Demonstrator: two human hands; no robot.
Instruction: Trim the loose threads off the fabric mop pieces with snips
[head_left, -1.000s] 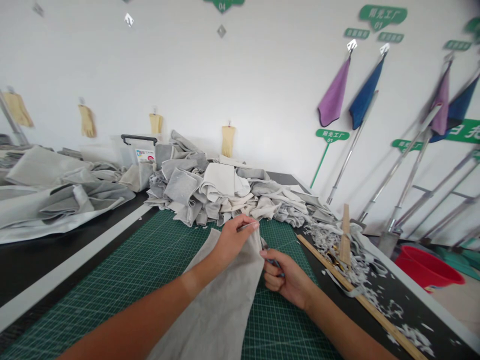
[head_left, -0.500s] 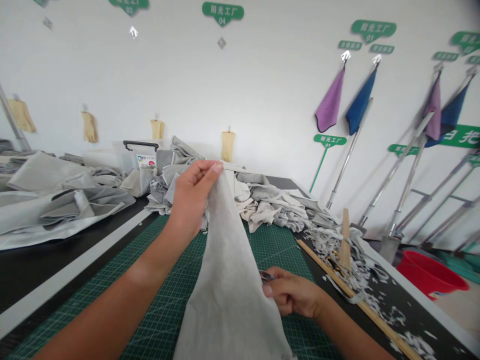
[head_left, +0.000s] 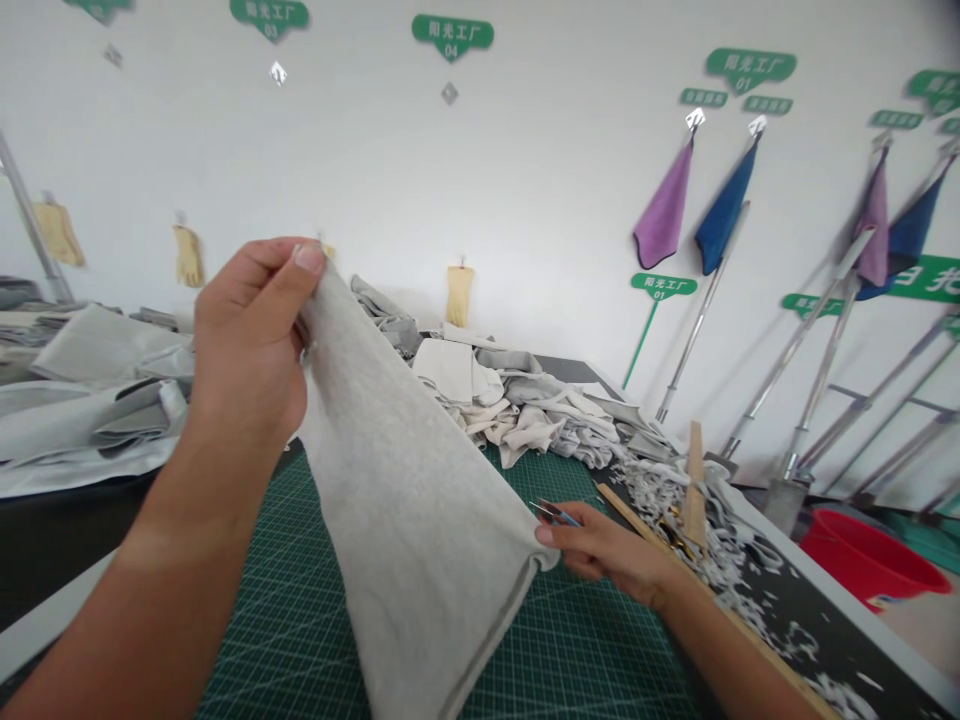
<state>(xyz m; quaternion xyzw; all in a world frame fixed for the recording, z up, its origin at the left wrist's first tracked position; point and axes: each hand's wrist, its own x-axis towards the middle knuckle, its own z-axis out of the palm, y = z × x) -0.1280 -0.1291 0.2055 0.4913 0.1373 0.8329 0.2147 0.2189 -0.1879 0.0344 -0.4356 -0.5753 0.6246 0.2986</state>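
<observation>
A long piece of grey fabric (head_left: 420, 480) hangs in front of me, stretched between both hands. Its upper end is pinched between the thumb and fingers of my left hand (head_left: 259, 330), raised at centre-left. Lower down, at the right edge of the cloth, my right hand (head_left: 600, 550) grips a rolled fold of it. That same hand also holds a small tool with thin metal points and a blue part, which looks like thread snips (head_left: 556, 514). Below the cloth lies a green gridded cutting mat (head_left: 600, 660).
Crumpled grey fabric pieces (head_left: 540, 400) are heaped behind the mat, and more cloth (head_left: 82, 430) is stacked at left. Wooden strips (head_left: 696, 480) and scissors (head_left: 675, 540) lie among scraps (head_left: 720, 570) on the right. A red basin (head_left: 862, 550) stands beyond the table edge.
My left hand has moved left and up with the fabric's end, so the cloth now slants and spreads wider. The snips show more clearly in my right hand, which has moved slightly.
</observation>
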